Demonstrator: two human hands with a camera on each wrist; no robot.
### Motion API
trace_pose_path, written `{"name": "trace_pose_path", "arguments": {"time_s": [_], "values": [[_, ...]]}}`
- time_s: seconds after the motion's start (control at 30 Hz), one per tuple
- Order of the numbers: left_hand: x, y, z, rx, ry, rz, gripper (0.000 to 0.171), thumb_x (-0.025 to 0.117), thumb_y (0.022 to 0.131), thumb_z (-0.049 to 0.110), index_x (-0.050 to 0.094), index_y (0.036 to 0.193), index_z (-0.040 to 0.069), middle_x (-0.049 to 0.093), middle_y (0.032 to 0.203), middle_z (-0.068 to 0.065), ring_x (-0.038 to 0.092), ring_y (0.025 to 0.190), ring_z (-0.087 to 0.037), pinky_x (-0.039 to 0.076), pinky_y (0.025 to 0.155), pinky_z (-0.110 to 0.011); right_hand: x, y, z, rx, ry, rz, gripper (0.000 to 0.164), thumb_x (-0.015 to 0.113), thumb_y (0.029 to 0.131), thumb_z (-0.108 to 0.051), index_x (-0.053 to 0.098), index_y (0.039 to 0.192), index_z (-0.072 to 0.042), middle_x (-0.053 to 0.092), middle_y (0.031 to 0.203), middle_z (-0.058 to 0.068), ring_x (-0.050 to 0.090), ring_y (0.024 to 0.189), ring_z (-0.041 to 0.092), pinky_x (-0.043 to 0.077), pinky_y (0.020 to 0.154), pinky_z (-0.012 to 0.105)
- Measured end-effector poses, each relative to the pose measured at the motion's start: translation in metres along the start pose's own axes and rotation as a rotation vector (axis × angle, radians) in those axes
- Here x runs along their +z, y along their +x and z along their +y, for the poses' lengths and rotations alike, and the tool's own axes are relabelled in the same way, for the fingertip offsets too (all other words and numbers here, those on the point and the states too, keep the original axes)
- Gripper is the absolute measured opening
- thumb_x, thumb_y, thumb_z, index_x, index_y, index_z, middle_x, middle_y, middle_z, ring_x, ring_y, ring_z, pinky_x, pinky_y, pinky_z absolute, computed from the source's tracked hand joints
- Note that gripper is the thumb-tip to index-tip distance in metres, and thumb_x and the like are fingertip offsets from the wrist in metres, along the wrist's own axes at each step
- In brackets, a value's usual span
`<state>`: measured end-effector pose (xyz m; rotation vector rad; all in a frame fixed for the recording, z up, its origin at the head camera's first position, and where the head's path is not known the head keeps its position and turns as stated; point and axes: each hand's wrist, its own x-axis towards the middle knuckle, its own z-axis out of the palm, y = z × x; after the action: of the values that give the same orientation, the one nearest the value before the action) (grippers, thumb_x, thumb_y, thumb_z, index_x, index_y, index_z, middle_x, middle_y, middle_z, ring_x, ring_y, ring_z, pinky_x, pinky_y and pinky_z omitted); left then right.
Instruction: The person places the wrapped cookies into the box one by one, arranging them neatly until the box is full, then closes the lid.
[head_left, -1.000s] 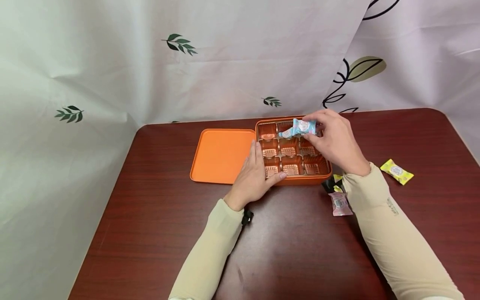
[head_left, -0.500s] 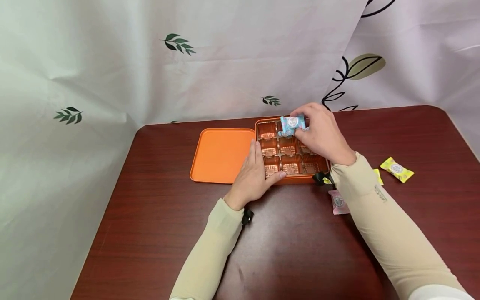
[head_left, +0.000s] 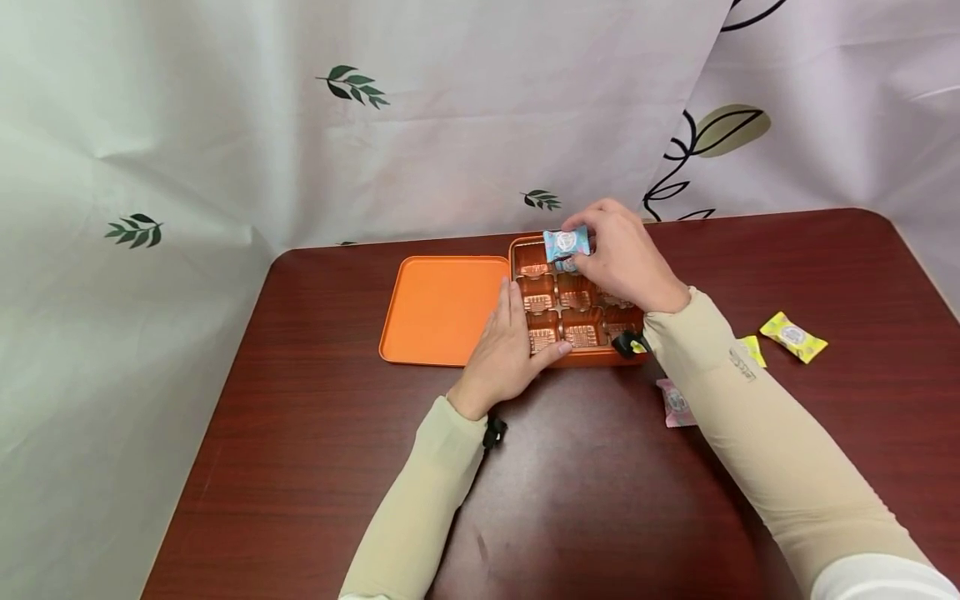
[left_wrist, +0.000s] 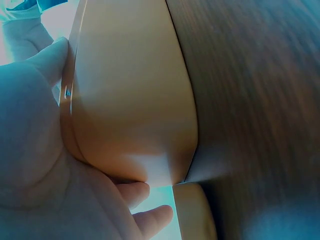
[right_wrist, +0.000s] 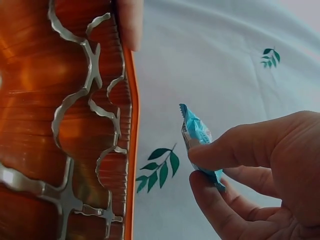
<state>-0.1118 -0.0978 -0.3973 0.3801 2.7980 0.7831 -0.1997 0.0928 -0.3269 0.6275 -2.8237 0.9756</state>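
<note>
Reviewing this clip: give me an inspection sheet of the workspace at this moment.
Surface: reddish-brown table, dark mark near the front.
Job's things: open box with compartments; lid left of it; a blue packet held above the box, another showing beneath; two yellow packets and a pink packet at right, one yellow and the pink partly hidden by the right sleeve.
Clutter: nothing seen.
Grippers: right hand pinches the upper blue packet; left hand rests against the box, fingers straight.
Cables: nothing seen.
Surroundings: pale leaf-print curtain behind.

Dark reddish wood-grain table (head_left: 300, 467); behind it, pale wrinkled cloth (head_left: 450, 142) printed with green leaf sprigs (head_left: 358, 86)
</note>
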Motion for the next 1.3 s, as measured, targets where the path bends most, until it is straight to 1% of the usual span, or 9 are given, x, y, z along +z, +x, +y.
{"name": "trace_pose_path", "arguments": {"time_s": [0.07,0.17,0.37,0.53,0.73,0.83,1.07,1.17,1.3], "values": [[0.0,0.0,0.0,-0.001,0.002,0.002,0.11,0.05,0.095,0.067,-0.01,0.158,0.0,-0.016,0.166,-0.018,-0.009,0.153,-0.019,0.012,0.122,-0.044,0.001,0.002,-0.001,0.006,-0.002,-0.02,0.036,0.07,0.083,0.001,0.07,0.119,0.003,0.061,0.122,0.02,0.053,0.101,0.033,0.042,0.087,0.046],[0.0,0.0,0.0,-0.002,0.01,0.002,0.11,0.049,0.095,0.068,-0.01,0.158,0.0,-0.015,0.166,-0.019,-0.007,0.153,-0.02,0.012,0.122,-0.044,0.002,0.005,-0.003,0.015,-0.013,-0.054,0.035,0.07,0.086,-0.001,0.069,0.12,0.002,0.06,0.126,0.02,0.053,0.103,0.032,0.045,0.084,0.045],[0.0,0.0,0.0,-0.003,-0.001,0.002,0.108,0.052,0.097,0.064,-0.01,0.158,0.0,-0.016,0.166,-0.018,-0.008,0.153,-0.02,0.011,0.122,-0.044,0.006,0.013,-0.008,0.003,-0.024,-0.094,0.034,0.07,0.086,-0.002,0.07,0.12,0.002,0.06,0.127,0.02,0.053,0.111,0.033,0.045,0.09,0.047],[0.0,0.0,0.0,-0.001,0.004,0.004,0.107,0.052,0.097,0.063,-0.009,0.158,-0.001,-0.016,0.166,-0.018,-0.007,0.153,-0.021,0.012,0.122,-0.045,0.01,0.019,-0.01,0.017,-0.006,-0.128,0.034,0.073,0.086,-0.002,0.069,0.12,0.003,0.059,0.129,0.021,0.053,0.106,0.033,0.046,0.089,0.046],[0.0,0.001,0.0,0.011,0.009,0.01,0.108,0.053,0.097,0.062,-0.009,0.158,-0.002,-0.014,0.166,-0.019,-0.005,0.153,-0.022,0.013,0.122,-0.045,0.014,0.022,-0.009,0.017,-0.029,-0.173,0.036,0.072,0.086,-0.002,0.069,0.121,0.003,0.059,0.132,0.023,0.052,0.117,0.035,0.044,0.096,0.048],[0.0,0.001,0.0,0.014,0.017,0.012,0.109,0.053,0.097,0.063,-0.008,0.158,-0.003,-0.015,0.166,-0.019,-0.005,0.153,-0.022,0.014,0.122,-0.045,0.015,0.024,-0.008,0.013,-0.046,-0.19,0.036,0.073,0.086,-0.003,0.069,0.122,0.003,0.059,0.131,0.023,0.052,0.12,0.036,0.043,0.1,0.049],[0.0,0.001,0.0,0.024,0.024,0.016,0.108,0.054,0.097,0.061,-0.009,0.157,-0.003,-0.014,0.166,-0.021,-0.008,0.153,-0.022,0.014,0.122,-0.045,0.02,0.028,-0.009,0.011,-0.055,-0.233,0.035,0.074,0.089,-0.006,0.068,0.123,0.003,0.062,0.126,0.021,0.053,0.119,0.035,0.044,0.1,0.048],[0.0,0.001,0.0,0.023,0.028,0.017,0.108,0.053,0.097,0.062,-0.008,0.157,-0.003,-0.013,0.166,-0.021,-0.006,0.153,-0.022,0.014,0.122,-0.045,0.025,0.03,-0.009,0.014,-0.057,-0.26,0.036,0.074,0.09,-0.006,0.068,0.124,0.003,0.061,0.127,0.022,0.052,0.123,0.036,0.044,0.102,0.049],[0.0,0.001,0.0,0.026,0.031,0.017,0.108,0.051,0.097,0.064,-0.008,0.157,-0.004,-0.012,0.166,-0.023,-0.006,0.153,-0.023,0.014,0.122,-0.044,0.029,0.031,-0.008,0.031,-0.07,-0.286,0.037,0.074,0.091,-0.009,0.067,0.126,0.001,0.059,0.129,0.021,0.053,0.124,0.036,0.045,0.102,0.047]]}}
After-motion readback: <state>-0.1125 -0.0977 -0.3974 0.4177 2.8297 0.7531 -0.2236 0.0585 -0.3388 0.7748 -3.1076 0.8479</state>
